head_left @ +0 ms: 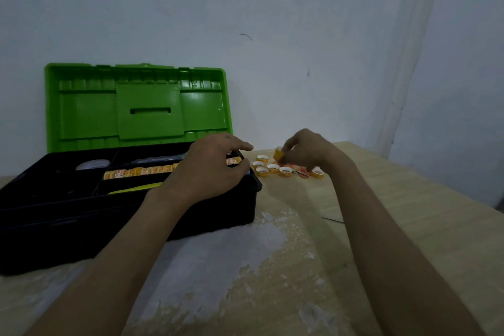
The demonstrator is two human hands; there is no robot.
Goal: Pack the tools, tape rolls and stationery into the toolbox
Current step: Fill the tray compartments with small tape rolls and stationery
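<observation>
A black toolbox [81, 215] with an upright green lid [136, 106] stands open at the left. A row of orange-and-white tape rolls [136, 172] lies in its tray. My left hand [210, 169] rests over the tray's right end, fingers touching the last roll in the row [234, 161]. My right hand [305, 148] hovers above the table, pinching one small orange tape roll [278, 155] between thumb and fingers. Several more small tape rolls [272, 168] lie on the table just right of the box.
A white round object [92, 164] and a yellow strip [136, 188] sit inside the toolbox. Small red items [302, 172] lie among the loose rolls. The wooden table [409, 199] has a worn white patch [218, 262] in front. A pale wall stands close behind.
</observation>
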